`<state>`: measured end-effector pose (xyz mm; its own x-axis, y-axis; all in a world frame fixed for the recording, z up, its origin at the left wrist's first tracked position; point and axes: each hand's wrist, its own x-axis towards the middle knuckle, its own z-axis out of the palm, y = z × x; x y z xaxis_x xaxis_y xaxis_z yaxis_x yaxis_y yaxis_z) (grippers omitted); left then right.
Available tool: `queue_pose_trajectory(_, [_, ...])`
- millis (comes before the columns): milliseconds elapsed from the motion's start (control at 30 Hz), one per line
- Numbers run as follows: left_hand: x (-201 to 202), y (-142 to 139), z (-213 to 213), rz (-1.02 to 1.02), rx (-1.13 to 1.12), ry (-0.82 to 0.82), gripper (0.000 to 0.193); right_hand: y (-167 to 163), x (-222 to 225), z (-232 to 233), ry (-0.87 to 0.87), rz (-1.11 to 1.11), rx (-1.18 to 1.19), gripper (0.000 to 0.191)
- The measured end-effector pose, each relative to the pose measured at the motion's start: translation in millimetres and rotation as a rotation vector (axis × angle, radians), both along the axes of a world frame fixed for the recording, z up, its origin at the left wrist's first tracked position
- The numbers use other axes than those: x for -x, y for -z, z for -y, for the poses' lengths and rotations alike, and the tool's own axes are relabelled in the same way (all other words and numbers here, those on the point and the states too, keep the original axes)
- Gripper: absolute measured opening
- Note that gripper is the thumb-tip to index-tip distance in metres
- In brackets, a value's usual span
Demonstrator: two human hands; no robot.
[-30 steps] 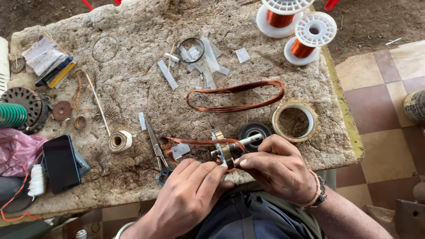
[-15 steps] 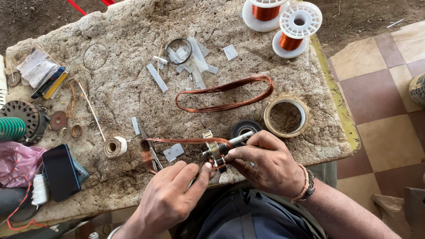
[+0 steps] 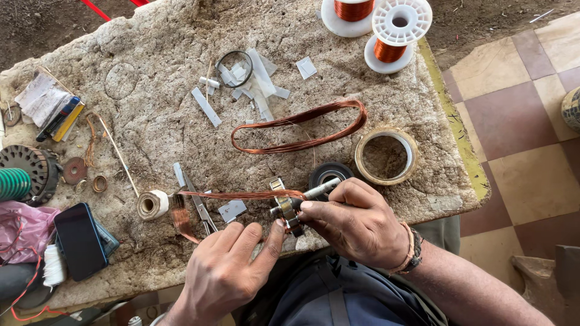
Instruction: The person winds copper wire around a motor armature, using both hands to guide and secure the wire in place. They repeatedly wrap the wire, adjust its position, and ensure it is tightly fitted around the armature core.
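Two hands meet over a small metal armature (image 3: 287, 208) at the near edge of the stone worktop (image 3: 151, 115). The right hand (image 3: 356, 223) closes around the armature's shaft, its thumb and forefinger pinching the bright steel rod that sticks out toward the black ring (image 3: 329, 175) just behind it. The left hand (image 3: 226, 268) lies flat and loosely spread, palm down, with only the tip of one finger touching the armature's lower side; the other fingers lie alongside, apart from the part. So the armature sits between the two hands, gripped on its right and merely touched on its left.

A flat band of copper wire (image 3: 241, 195) runs left from the armature, touching it, and ends near a small roll of pale tape (image 3: 152, 204); whether the band is threaded into the armature's slots is hard to tell from this angle. Scissors (image 3: 196, 202) lie under that band, left of the armature. Behind the armature lies a long loop of copper wire (image 3: 299, 127), and right of the black ring a wide roll of tan tape (image 3: 386, 156). Far behind the armature stand two white spools of copper wire (image 3: 393, 30). Well to the armature's left rests a dark phone (image 3: 80, 240).
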<state>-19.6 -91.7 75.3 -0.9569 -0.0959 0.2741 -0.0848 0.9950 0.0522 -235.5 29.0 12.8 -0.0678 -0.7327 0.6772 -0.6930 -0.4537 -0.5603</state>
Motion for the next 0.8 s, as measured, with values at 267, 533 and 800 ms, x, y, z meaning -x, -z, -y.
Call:
queue_pose_trajectory(267, [6, 6, -5, -0.055, 0.002, -0.073, 0.035, 0, -2, 0, 0.026, 0.018, -0.027, 0.044])
queue_pose_trajectory(533, [3, 15, -3, -0.035, -0.017, -0.080, 0.030, 4, -2, 0, 0.018, -0.108, 0.009, 0.039])
queue_pose_trajectory(800, [-1, 22, -2, -0.077, 0.191, 0.016, 0.028, 12, 0, -1, 0.026, -0.134, 0.078, 0.036])
